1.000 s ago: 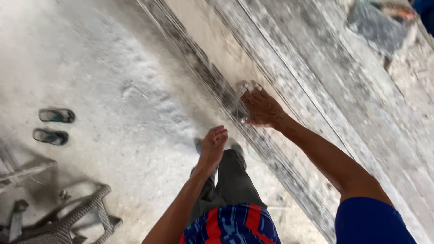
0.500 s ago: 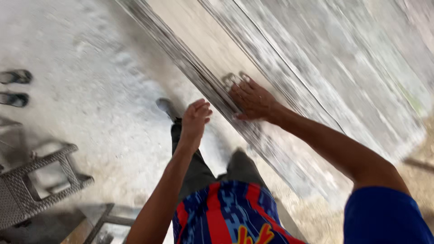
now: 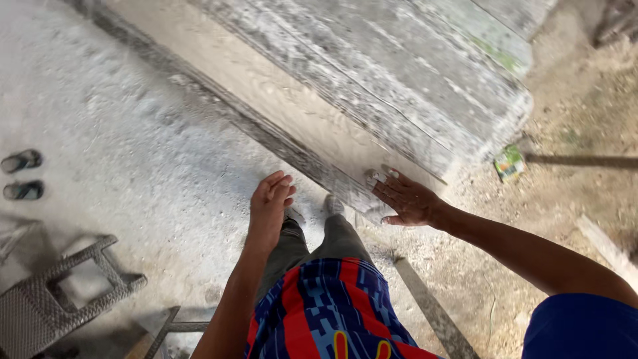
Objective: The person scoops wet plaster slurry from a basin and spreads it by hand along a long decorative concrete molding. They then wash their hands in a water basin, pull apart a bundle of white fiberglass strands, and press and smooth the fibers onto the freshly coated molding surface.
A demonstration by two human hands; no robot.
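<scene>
Stone slabs, grey and pale, lean stacked on edge (image 3: 399, 86) across the upper half of the view, their lower edge resting on the dusty white floor (image 3: 133, 146). The right hand (image 3: 409, 199) lies flat against the near corner of the stack, fingers spread and open, palm pressing the face of the outermost slab rather than gripping around anything. The left hand (image 3: 269, 203) hangs free in front of the body, fingers loosely curled and holding nothing, just above the grey trousers (image 3: 319, 246) and close to the slab's lower edge without touching it. Two feet show just beside that edge, though blur makes it hard to tell how close the toes sit to the stone.

A pair of dark sandals (image 3: 21, 174) lies well apart at the left, a grey woven chair (image 3: 46, 299) stands at the lower left, and a small green packet (image 3: 510, 161) sits on the sandy ground past the stack's end. A long flat strip (image 3: 432, 309) lies on the ground by the right leg.

The risk, as I judge it, is the stack shifting: with only one flat palm on the corner and no grasp, a leaning slab could slide on the dust or tip outward toward the feet, and fingers near the corner could be pinched between slabs.
</scene>
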